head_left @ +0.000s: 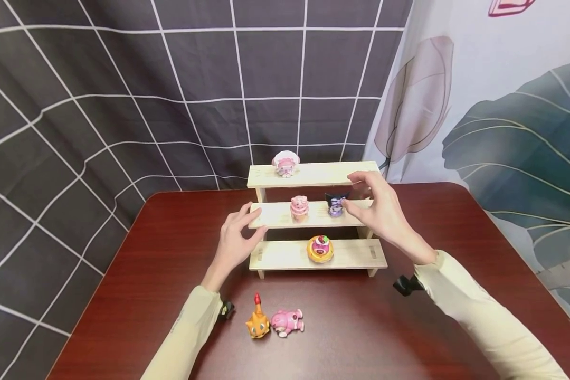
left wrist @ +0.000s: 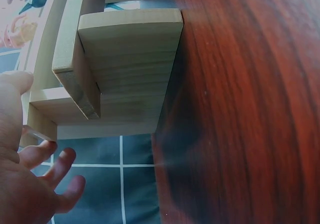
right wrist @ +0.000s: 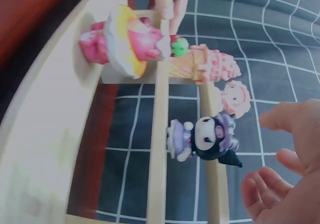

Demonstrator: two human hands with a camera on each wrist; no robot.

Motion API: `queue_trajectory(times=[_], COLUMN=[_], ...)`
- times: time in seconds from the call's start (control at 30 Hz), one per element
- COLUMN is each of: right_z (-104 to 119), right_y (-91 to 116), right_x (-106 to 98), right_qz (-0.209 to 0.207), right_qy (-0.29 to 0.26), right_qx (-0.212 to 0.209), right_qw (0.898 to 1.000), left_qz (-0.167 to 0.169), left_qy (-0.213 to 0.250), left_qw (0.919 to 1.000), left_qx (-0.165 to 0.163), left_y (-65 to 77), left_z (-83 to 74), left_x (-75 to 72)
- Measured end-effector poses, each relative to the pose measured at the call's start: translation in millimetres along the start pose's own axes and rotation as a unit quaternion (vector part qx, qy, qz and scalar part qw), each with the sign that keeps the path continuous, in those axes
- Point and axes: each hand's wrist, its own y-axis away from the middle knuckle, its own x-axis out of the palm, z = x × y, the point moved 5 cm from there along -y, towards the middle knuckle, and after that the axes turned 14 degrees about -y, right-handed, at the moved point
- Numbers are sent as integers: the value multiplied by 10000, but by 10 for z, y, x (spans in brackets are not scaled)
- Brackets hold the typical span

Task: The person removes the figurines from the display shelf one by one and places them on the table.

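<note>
A three-tier wooden display shelf (head_left: 285, 258) stands on the table. My left hand (head_left: 237, 235) holds the left end of its middle tier, thumb at the front edge and index finger at the back; the other fingers (left wrist: 71, 193) hang loose. By the tier's right end is my right hand (head_left: 382, 208), fingers bent and apart. It is beside a black-and-purple figurine (right wrist: 207, 136) that stands upright; a gap shows between them in the right wrist view. A pink ice-cream-cone figurine (head_left: 299, 208) stands left of it on the same tier.
On the top tier is a white-and-pink figurine (head_left: 285, 163). A pink figurine with a yellow ring (head_left: 320, 248) sits on the bottom tier. An orange figurine (head_left: 258, 323) and a pink one (head_left: 287, 322) lie on the table in front. Behind hangs a dark checked curtain (head_left: 195, 79).
</note>
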Motion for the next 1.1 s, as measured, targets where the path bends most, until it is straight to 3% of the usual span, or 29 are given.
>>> queue_trajectory(times=[0.67, 1.1], right_z=[29, -38], right_y=[-533, -755], right_x=[202, 330], right_qz=[616, 830], right_qy=[-701, -931], right_qx=[384, 942], right_qw=[9949, 9877], left_qz=[-6, 12], left_qy=[-73, -48], left_qw=[10000, 10000], left_qx=[60, 21], left_y=[2, -1], left_z=[-9, 0], left_x=[-11, -5])
